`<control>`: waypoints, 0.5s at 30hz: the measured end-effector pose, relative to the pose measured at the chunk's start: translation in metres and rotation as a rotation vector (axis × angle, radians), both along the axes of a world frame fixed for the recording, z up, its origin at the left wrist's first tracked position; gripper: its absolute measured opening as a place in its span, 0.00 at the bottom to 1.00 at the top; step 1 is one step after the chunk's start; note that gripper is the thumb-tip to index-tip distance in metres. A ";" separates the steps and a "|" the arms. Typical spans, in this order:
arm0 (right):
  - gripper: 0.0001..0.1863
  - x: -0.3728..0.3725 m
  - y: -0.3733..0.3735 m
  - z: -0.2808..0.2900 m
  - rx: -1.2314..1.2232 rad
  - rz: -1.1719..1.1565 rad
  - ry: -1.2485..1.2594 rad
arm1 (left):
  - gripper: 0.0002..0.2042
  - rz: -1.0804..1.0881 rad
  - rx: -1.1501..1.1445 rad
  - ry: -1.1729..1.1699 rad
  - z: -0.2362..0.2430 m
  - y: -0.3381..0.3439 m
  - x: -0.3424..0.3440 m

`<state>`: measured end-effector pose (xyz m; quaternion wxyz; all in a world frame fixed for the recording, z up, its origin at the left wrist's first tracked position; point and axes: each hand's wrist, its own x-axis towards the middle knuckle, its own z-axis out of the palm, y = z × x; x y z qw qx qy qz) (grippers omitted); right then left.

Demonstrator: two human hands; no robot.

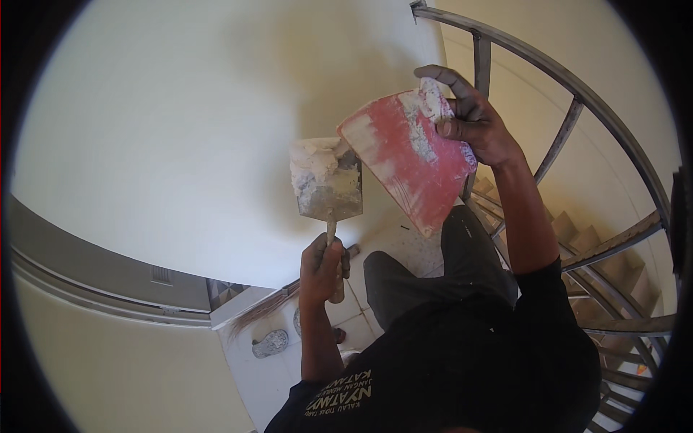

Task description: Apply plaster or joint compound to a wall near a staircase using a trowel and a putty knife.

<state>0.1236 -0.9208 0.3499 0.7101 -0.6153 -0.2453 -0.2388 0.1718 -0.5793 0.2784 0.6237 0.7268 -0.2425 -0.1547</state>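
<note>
My left hand (322, 268) is closed round the handle of a flat, square-bladed trowel (333, 199). A lump of pale, pinkish-white plaster (315, 162) sits on its blade. In my right hand (476, 119) is a wide red plastering blade (404, 155), gripped by its crusted top edge between thumb and fingers. White smears and dried plaster streak the red face. The red blade's left corner meets or overlaps the trowel's upper right side; whether they touch I cannot tell.
A smooth white wall (166, 130) fills the left and front. On the right curves a metal stair railing (577, 86), with steps (624, 278) going down behind it. A broom (256, 315) and a grey slipper (270, 344) lie on the tiled floor (253, 375).
</note>
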 end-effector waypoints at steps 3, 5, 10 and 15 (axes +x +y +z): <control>0.38 0.014 0.011 0.002 0.031 0.034 0.062 | 0.15 -0.105 -0.006 0.031 0.001 0.008 0.011; 0.36 0.024 0.009 0.002 0.096 0.156 0.160 | 0.15 -0.145 0.024 0.000 0.000 0.011 0.017; 0.29 0.038 -0.001 0.000 0.018 0.294 0.362 | 0.13 -0.167 0.142 -0.107 0.006 0.013 0.023; 0.26 0.040 -0.009 -0.004 -0.104 0.018 0.481 | 0.12 -0.166 0.122 -0.156 -0.006 0.014 0.027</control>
